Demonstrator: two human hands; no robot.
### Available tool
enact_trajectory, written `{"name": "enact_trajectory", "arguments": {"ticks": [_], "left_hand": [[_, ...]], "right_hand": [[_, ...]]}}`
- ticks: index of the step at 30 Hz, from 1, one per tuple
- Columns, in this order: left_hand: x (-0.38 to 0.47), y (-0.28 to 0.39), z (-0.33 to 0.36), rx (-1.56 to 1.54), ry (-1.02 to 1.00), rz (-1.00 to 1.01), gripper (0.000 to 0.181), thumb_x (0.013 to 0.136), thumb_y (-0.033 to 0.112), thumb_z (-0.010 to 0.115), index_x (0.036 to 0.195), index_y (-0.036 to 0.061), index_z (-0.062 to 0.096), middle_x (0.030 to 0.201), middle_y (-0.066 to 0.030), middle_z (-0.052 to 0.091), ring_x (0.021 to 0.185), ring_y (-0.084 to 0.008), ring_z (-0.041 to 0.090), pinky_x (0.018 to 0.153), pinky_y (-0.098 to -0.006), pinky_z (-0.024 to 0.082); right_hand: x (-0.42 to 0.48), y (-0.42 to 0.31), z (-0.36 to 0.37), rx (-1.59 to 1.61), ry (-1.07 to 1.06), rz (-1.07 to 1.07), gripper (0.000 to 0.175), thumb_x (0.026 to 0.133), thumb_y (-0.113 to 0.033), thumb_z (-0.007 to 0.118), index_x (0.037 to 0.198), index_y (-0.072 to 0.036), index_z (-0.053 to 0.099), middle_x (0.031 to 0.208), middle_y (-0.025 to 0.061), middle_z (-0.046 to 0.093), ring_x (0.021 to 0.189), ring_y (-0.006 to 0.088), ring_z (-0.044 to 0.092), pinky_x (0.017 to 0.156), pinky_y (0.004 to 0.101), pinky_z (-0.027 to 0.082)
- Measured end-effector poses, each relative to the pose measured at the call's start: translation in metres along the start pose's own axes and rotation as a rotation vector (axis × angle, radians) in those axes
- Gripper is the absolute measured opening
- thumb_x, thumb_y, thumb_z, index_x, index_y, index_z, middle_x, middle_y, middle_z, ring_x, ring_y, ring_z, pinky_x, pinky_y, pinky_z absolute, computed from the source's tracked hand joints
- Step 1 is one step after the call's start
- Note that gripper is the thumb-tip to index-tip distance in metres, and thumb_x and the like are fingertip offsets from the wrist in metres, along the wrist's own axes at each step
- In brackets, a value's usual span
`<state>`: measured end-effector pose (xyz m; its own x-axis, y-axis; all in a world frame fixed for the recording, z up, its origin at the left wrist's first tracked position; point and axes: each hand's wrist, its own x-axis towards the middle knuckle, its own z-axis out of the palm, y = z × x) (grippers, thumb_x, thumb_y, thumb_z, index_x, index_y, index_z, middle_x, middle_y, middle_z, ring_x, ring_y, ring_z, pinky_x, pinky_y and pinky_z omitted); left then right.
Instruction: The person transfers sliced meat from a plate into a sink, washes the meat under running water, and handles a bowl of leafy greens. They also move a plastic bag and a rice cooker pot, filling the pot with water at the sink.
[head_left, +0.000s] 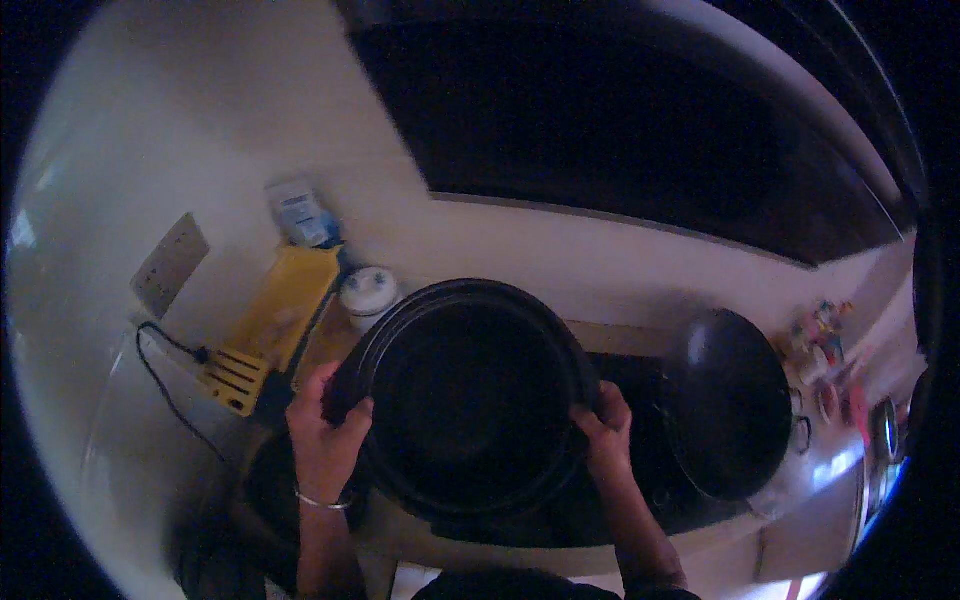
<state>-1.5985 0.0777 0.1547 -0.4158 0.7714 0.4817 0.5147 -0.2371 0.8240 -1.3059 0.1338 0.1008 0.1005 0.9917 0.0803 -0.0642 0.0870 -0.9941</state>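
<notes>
Between my two hands is a large round dark pot (472, 397), seen from above with its wide rim facing me; its inside is too dark to make out. My left hand (330, 431), with a metal bangle at the wrist, grips the pot's left edge, thumb over the rim. On the opposite edge, my right hand (606, 424) holds the rim in the same way. The pot is over the left part of a black cooktop (555, 525); whether it touches the cooktop cannot be told.
A dark wok (727, 405) leans or lies at the right. Behind my left hand are a white lidded jar (370, 291), a yellow rack (289, 300) with a slotted end, and a packet (301, 214). A cord (169, 390) hangs below a wall socket (171, 266). A dark range hood (600, 127) juts overhead.
</notes>
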Motion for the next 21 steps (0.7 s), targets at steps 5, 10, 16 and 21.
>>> {"name": "enact_trajectory", "arguments": {"ticks": [5,10,16,21], "left_hand": [[-0.052,0.069,0.047,-0.173,-0.079,0.119,0.042,0.069,0.003,0.068,0.110,0.0001,0.054,0.094,-0.0060,0.060,0.082,-0.0127,0.056,0.075,-0.0247,0.046],[-0.137,0.160,0.112,-0.460,-0.378,-0.075,0.047,0.069,0.006,0.069,0.112,0.0006,0.053,0.098,-0.0071,0.058,0.088,-0.0154,0.054,0.081,-0.0285,0.045],[-0.273,0.219,0.215,-0.507,-0.695,-0.115,0.049,0.067,0.014,0.068,0.112,0.0021,0.053,0.097,-0.0083,0.058,0.088,-0.0164,0.055,0.082,-0.0324,0.046],[-0.387,0.284,0.299,-0.547,-1.032,-0.189,0.048,0.065,0.018,0.067,0.110,0.0025,0.055,0.100,-0.0103,0.059,0.089,-0.0185,0.056,0.082,-0.0344,0.047]], "right_hand": [[-0.074,-0.035,-0.105,0.131,0.262,-0.112,0.030,0.074,-0.003,0.065,0.102,-0.004,0.055,0.091,0.0012,0.059,0.084,0.0108,0.053,0.079,0.0260,0.043],[-0.183,-0.063,-0.233,0.160,0.528,-0.240,0.032,0.074,-0.003,0.065,0.103,-0.005,0.054,0.090,0.0010,0.057,0.084,0.0109,0.052,0.079,0.0260,0.043],[-0.318,-0.064,-0.385,0.066,0.750,-0.180,0.032,0.075,-0.008,0.067,0.104,0.000,0.056,0.091,0.0041,0.060,0.084,0.0132,0.056,0.078,0.0280,0.045],[-0.434,-0.066,-0.480,-0.008,1.046,-0.141,0.034,0.071,-0.008,0.068,0.101,0.001,0.055,0.090,0.0075,0.061,0.083,0.0163,0.058,0.080,0.0291,0.048]]}}
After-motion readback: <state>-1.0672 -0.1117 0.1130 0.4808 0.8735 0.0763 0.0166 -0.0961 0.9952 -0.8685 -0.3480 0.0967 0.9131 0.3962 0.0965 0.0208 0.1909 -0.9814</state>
